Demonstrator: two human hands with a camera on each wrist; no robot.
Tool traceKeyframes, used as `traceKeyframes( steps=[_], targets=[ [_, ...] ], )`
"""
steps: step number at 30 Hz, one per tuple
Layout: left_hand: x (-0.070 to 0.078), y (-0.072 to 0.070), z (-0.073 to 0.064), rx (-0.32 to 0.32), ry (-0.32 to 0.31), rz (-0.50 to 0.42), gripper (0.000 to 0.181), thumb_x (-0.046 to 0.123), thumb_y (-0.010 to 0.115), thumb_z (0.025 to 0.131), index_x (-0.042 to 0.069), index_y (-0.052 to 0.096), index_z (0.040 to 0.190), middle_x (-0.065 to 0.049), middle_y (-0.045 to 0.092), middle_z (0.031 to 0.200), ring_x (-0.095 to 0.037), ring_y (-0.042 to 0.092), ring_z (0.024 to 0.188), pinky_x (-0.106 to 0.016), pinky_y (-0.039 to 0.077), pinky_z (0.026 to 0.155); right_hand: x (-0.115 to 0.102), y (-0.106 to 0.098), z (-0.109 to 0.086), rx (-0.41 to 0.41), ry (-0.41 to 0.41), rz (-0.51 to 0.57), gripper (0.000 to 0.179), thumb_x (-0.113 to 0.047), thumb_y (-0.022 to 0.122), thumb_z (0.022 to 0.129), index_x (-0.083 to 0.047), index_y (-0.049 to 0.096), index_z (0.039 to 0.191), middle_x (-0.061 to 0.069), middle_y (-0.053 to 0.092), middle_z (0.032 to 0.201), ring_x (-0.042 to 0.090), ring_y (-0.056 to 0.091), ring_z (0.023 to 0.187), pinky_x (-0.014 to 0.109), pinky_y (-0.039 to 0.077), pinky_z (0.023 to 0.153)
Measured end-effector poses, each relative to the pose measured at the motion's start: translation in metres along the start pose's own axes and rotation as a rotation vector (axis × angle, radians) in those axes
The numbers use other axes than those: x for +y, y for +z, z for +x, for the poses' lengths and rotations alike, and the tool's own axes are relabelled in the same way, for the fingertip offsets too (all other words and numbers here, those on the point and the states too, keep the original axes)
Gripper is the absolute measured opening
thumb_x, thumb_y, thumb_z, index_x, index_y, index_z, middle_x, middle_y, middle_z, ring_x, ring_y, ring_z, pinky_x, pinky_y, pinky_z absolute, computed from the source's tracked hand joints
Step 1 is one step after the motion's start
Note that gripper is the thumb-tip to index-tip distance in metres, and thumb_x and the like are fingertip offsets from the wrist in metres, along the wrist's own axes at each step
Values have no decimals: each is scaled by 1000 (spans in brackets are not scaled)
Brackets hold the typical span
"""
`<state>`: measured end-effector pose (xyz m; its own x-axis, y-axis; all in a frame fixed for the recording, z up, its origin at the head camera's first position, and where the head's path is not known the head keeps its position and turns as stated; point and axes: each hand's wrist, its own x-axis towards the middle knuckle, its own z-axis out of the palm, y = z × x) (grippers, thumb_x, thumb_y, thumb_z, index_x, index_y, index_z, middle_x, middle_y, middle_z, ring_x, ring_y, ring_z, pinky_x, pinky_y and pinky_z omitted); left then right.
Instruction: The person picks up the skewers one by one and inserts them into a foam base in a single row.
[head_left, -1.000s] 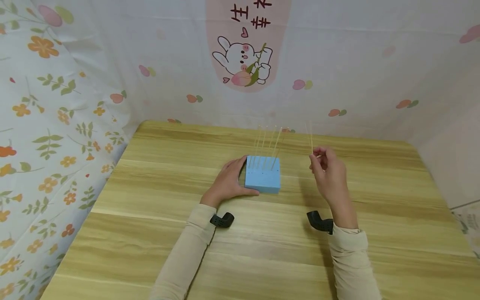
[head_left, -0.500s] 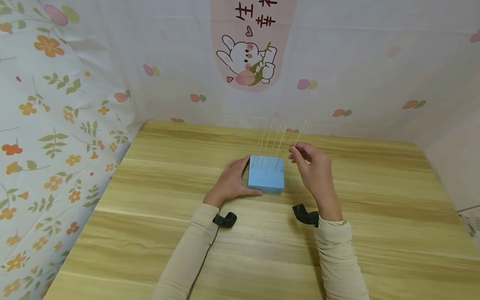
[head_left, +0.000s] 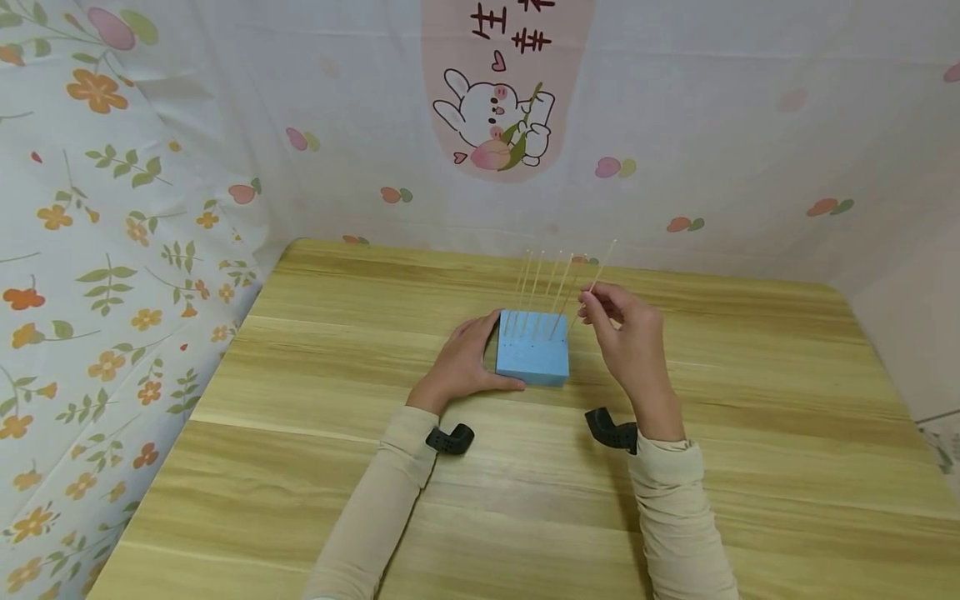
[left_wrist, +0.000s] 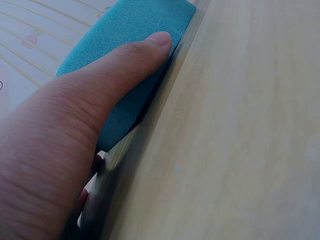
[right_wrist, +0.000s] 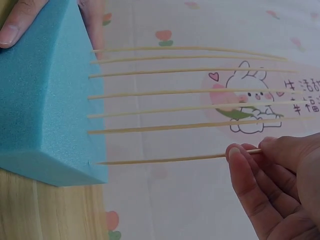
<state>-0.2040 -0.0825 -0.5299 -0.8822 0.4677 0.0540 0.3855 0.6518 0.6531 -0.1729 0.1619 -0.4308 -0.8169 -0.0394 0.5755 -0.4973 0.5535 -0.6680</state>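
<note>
A light blue foam block (head_left: 532,364) rests on the table, with several thin wooden skewers (right_wrist: 185,71) standing in a row in its top. My left hand (head_left: 459,364) grips the block from the left, its thumb along the near side, as the thumb (left_wrist: 135,60) in the left wrist view shows. Between thumb and fingertips my right hand (head_left: 628,337) pinches another wooden skewer (right_wrist: 165,160). That skewer's pointed lower end is at a small hole near the block's right end; I cannot tell whether it has entered. Most left fingers are hidden behind the block.
The wood-grain table (head_left: 525,500) stretches around the block on all sides. Behind it hangs a white printed cloth (head_left: 337,100) with a rabbit drawing, and a floral cloth (head_left: 112,333) hangs at the left. Black curved pieces (head_left: 452,439) sit at both wrists.
My right hand has moved left with its skewer, from apart on the right to beside the block, and the skewer now leans right. During the last half second it barely moves. Left hand stays put.
</note>
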Motion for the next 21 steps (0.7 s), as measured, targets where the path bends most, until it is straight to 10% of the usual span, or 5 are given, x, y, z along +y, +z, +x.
traceKeyframes(
  steps=[21],
  targets=[
    [0,-1,0,4,8,-8,131,61,91,68,9,20,166,-6,37,165,-25,33,152,-38,17,127,7,2,-4,-93,17,-80,14,1,70,97,9,77,106,20,76,95,29,75,76,-1,45,72]
  ],
)
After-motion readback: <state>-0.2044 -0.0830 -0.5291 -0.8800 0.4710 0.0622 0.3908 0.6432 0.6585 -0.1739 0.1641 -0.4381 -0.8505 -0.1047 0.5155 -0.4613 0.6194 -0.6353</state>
